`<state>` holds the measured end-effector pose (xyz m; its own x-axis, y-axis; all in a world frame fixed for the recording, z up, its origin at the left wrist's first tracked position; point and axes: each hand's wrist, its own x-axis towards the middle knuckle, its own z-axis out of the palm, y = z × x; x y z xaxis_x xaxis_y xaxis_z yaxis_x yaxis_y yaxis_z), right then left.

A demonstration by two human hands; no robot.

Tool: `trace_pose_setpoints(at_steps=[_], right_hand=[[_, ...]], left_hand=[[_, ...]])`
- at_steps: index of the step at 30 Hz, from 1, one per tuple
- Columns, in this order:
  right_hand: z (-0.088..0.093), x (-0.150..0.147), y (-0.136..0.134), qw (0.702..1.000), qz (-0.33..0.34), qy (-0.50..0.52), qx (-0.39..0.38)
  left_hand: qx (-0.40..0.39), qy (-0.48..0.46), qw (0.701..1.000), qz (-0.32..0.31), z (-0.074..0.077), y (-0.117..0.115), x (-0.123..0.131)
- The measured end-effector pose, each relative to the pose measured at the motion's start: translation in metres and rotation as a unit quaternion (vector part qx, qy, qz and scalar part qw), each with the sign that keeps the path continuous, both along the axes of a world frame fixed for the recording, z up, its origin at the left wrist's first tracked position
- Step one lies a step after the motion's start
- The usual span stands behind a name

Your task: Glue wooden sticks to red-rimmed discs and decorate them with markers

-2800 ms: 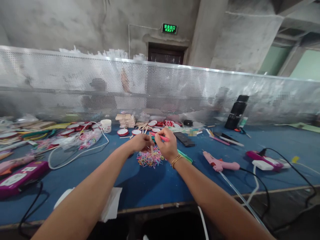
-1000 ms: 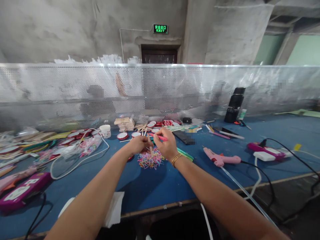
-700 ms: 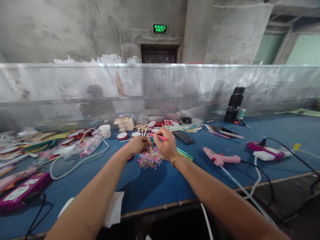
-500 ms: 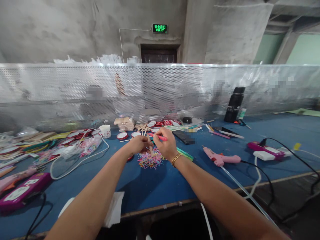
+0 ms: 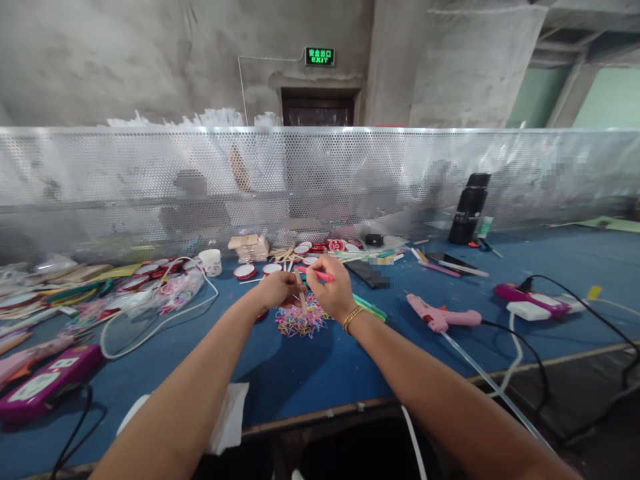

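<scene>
Between the thumb and fingers of my left hand (image 5: 281,289) is a flat wooden craft stick (image 5: 301,293), held upright at a slight tilt. My right hand (image 5: 332,285) grips a pink-red pen (image 5: 321,275), its tip end close to the stick's upper part; whether the two touch I cannot tell. Just below both hands lies a heap of small multicoloured rubber bands (image 5: 301,319) on the blue table (image 5: 310,380). Behind my right wrist, green marker-like sticks (image 5: 370,308) lie partly hidden. Red-rimmed white discs (image 5: 245,271) sit beyond my left hand.
A pink glue gun (image 5: 443,316) with a trailing cord lies to the right, near a purple power strip (image 5: 533,300). A black bottle (image 5: 469,210) stands by the perforated metal divider (image 5: 325,173). On the left are a paper cup (image 5: 210,262), a white cable and another purple strip (image 5: 50,383).
</scene>
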<state>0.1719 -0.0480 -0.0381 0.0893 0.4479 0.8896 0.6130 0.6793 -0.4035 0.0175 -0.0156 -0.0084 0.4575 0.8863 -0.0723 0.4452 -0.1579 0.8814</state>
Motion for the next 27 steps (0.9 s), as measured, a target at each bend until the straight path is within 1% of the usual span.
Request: trace_pose_setpoints(at_steps=[7,13,20,27], right_hand=[[-0.0006,0.0005,0.0011,1.000,-0.009,-0.004,0.000],[-0.0002,-0.0002,0.0008,1.000,-0.002,-0.007,0.008],[-0.0006,-0.0001,0.0005,1.000,0.000,-0.009,0.007],[-0.0012,0.0000,0.0009,1.000,-0.006,-0.001,0.002]], left_hand=[[-0.001,-0.007,1.000,-0.003,-0.0010,0.0012,-0.0005],[-0.007,-0.001,1.000,-0.001,-0.0002,0.0004,0.0004],[-0.002,-0.001,1.000,-0.012,0.0003,-0.0001,0.0000],[0.005,-0.001,1.000,-0.007,-0.0002,0.0006,-0.0006]])
